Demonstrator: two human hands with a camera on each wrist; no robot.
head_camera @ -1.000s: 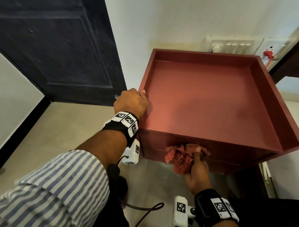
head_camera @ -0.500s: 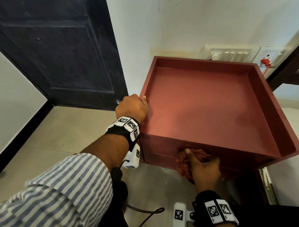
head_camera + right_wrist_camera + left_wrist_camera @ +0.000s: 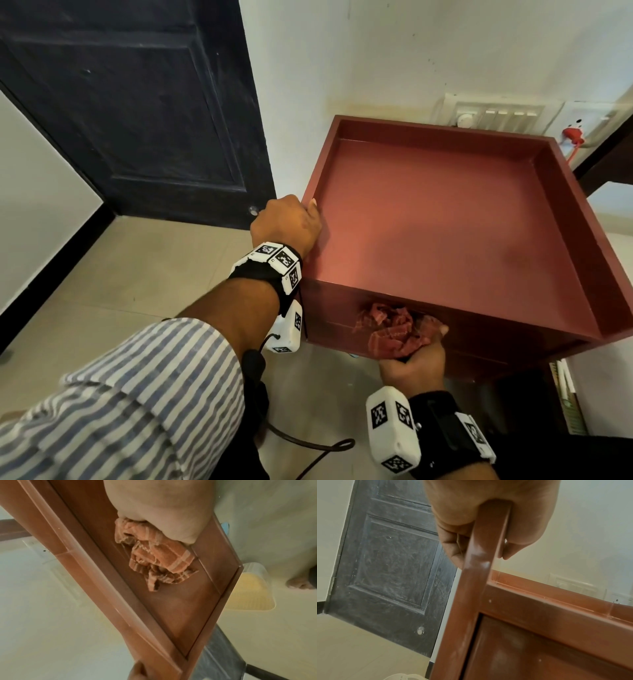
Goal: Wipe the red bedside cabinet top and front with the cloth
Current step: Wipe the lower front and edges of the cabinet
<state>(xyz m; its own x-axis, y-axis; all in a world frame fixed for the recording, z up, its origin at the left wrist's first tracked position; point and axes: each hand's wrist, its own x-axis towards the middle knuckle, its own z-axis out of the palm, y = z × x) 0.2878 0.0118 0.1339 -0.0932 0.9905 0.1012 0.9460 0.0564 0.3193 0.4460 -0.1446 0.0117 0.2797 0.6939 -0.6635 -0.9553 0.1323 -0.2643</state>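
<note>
Right hand [image 3: 412, 363] grips bunched cloth [image 3: 394, 329], pressed on cabinet [image 3: 445, 240] front. Left hand [image 3: 286, 222] fingers curled over side rim, steadying. Rub flat, side to side, down whole front.

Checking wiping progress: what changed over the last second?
The right hand slid the cloth rightward along the cabinet front, then partway back left, gripping it throughout. The left hand stayed clamped on the left rim.
</note>
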